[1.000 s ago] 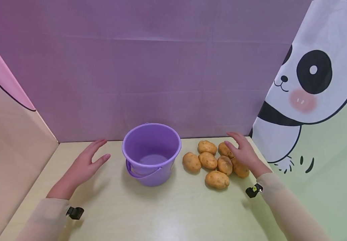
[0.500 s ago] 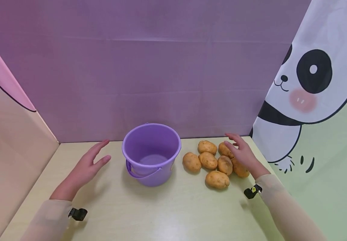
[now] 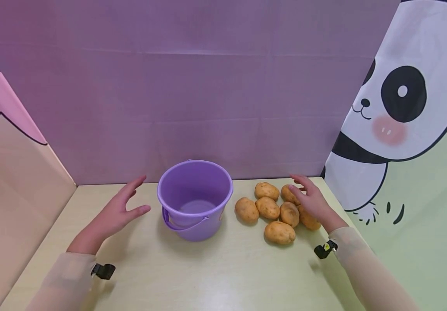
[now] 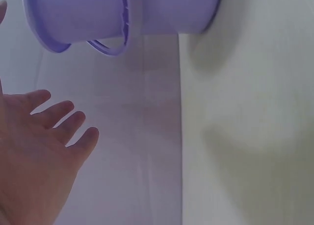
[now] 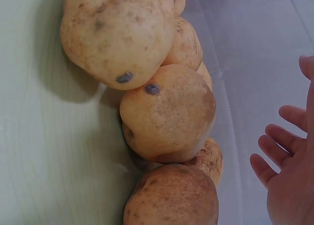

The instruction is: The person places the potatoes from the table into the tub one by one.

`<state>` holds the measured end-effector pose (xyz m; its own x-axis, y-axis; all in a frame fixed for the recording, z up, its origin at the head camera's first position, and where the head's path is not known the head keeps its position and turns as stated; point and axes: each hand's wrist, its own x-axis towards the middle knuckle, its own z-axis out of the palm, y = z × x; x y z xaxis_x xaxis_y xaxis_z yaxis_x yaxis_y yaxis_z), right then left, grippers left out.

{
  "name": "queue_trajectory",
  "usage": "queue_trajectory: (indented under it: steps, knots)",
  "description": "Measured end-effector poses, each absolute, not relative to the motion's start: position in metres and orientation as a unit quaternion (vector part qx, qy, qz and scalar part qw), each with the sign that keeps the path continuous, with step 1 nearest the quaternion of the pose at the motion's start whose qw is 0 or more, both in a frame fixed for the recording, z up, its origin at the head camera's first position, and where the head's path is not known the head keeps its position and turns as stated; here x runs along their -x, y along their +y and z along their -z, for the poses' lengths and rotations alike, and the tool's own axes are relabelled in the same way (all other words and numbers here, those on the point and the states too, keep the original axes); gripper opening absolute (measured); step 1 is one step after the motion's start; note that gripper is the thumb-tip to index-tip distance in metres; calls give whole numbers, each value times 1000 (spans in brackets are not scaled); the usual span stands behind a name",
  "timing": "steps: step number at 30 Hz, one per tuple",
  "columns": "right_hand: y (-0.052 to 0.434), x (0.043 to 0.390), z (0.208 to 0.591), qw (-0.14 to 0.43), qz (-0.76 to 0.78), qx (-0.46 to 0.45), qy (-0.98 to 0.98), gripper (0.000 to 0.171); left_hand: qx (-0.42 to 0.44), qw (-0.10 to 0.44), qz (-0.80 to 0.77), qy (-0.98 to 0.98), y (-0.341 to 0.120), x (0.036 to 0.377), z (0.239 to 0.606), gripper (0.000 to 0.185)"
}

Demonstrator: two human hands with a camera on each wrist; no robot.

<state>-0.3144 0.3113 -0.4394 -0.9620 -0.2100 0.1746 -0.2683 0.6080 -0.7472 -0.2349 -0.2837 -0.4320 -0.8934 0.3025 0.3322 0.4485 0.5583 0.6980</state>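
From the head camera, a purple plastic bucket [image 3: 195, 198] stands upright on the pale yellow-green table [image 3: 215, 276], its handle folded down against the front wall. It looks empty, with only the bare bottom showing. The left hand [image 3: 116, 211] hovers just to the left of the bucket, near but not touching, fingers straight and spread with the thumb pointing toward the bucket wall, as if placed to steady it. To the right of the bucket lie seven or so potatoes [image 3: 278, 209] in a loose cluster, most touching one another. The right hand [image 3: 312, 199] is over the far right of that cluster, fingers relaxed and slightly apart, its fingertips at the rear potato [image 3: 290, 193]; whether it actually touches cannot be told. A purple backdrop closes the rear, a pink panel the left, and a panda-print curtain [image 3: 398, 108] the right.

The left wrist camera shows the left hand's fingers [image 4: 54, 114] extended and apart, holding nothing, with the bucket [image 4: 122, 14] clear of them.

The right wrist camera shows the potatoes [image 5: 167, 112] up close, speckled and pressed together, and the right hand's fingers [image 5: 279, 146] loosely bent and open, apart from them.
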Motion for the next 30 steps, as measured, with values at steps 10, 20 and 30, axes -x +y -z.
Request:
queue_trajectory:
  steps: [10, 20, 30]
  knots:
    - [312, 316, 440, 27, -417, -135, -898, 66, 218, 66, 413, -882, -266, 240, 409, 106]
    - [311, 313, 440, 37, -406, -142, -902, 65, 209, 27, 382, -900, -244, 248, 392, 123]
    - [316, 311, 441, 42, -402, -143, -903, 62, 235, 30, 354, -905, -228, 258, 390, 133]
